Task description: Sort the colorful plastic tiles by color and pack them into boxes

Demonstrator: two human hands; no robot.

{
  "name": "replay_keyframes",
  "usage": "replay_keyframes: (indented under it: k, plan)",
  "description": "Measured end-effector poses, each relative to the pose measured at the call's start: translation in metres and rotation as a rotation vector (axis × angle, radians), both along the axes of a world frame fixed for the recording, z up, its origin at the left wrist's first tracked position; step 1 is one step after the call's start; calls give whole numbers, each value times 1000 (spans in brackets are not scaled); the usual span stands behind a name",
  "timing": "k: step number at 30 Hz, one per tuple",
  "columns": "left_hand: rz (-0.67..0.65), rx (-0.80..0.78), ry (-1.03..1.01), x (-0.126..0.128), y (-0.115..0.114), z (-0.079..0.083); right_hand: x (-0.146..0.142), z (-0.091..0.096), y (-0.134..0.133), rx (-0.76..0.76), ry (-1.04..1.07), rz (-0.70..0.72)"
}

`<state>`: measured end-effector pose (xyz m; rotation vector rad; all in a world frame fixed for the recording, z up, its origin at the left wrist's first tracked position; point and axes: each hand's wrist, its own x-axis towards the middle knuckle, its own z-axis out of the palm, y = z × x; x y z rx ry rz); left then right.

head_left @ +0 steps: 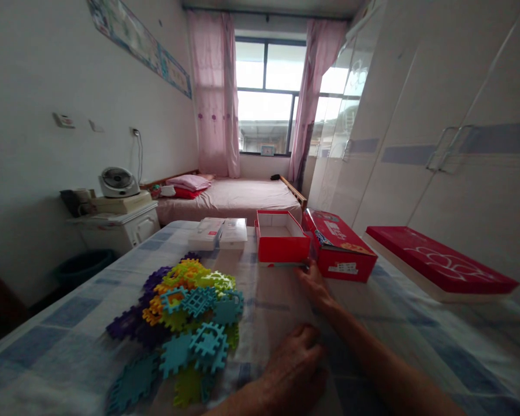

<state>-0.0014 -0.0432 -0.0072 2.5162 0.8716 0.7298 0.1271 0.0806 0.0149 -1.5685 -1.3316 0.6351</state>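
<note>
My right hand (pixel 315 286) reaches forward over the checked cloth. Its fingers are stretched out and the fingertips touch the lower front corner of an open red box (pixel 281 241) with a white inside. My left hand (pixel 295 367) rests knuckles up on the cloth nearer to me, fingers curled under, and nothing shows in it. A pile of colourful toothed plastic tiles (pixel 186 315) in purple, teal, orange and green lies to the left of both hands. The box's red lid (pixel 338 245) stands tilted right beside the box.
Two white flat packs (pixel 220 233) lie behind the tiles. A large red flat box (pixel 437 263) sits at the right edge. White wardrobe doors (pixel 459 162) line the right side. Beyond are a bed (pixel 234 196), a window and a white bedside cabinet (pixel 121 228) carrying a small fan.
</note>
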Motion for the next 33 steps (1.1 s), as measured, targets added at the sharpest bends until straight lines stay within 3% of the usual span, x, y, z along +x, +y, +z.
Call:
replay_keyframes:
  k: [6,11,13,16,20,23,26,29,33]
  plan:
    - [-13,-4,1,-1,-1,4,-11,-4,1,24,31,158]
    - [0,-71,20,-1,-4,7,-9,8,-17,3,-34,310]
    - [6,-89,31,-2,-4,8,4,13,-27,67,-54,299]
    - [-2,-74,51,-3,-4,11,47,18,-38,216,-82,120]
    - [-4,-11,83,-5,-3,9,143,18,-44,307,-206,-316]
    - [-8,79,58,-6,2,-2,215,15,-53,324,-509,-644]
    - [-21,183,3,-7,10,-21,265,6,-66,249,-695,-901]
    - [-45,251,-36,-8,17,-34,289,-9,-73,160,-734,-962]
    - [-60,291,-59,-11,18,-32,296,-28,-68,116,-820,-822]
